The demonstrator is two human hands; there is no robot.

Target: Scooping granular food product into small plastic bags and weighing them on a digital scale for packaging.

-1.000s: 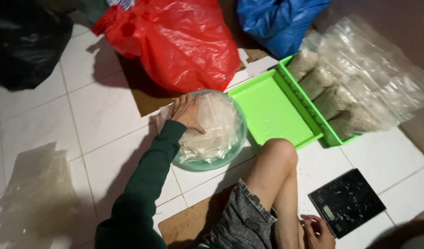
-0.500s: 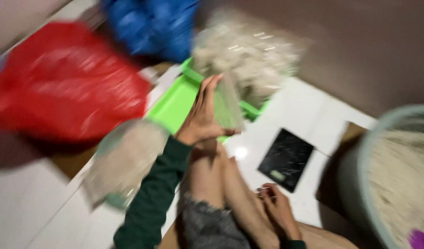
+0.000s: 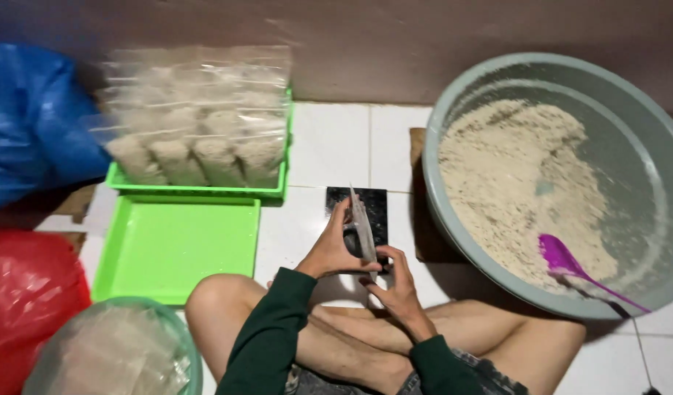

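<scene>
1. Left hand [image 3: 333,252] & right hand [image 3: 396,281]: both pinch a thin clear plastic bag [image 3: 363,232], held upright, edge-on.
2. Just behind the grip: flat black scale [image 3: 357,212] on the white tile.
3. Right of grip: big grey plastic basin [image 3: 453,110] w/ beige meal, purple scoop [image 3: 563,260].
4. Left: empty green tray [image 3: 177,245].

Hands cover part of the black scale [image 3: 366,208]. The stacked bags [image 3: 197,117] blur. The red bag [image 3: 25,292] is cut off left.

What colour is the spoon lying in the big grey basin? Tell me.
Purple spoon, clearest in the head view.
</scene>
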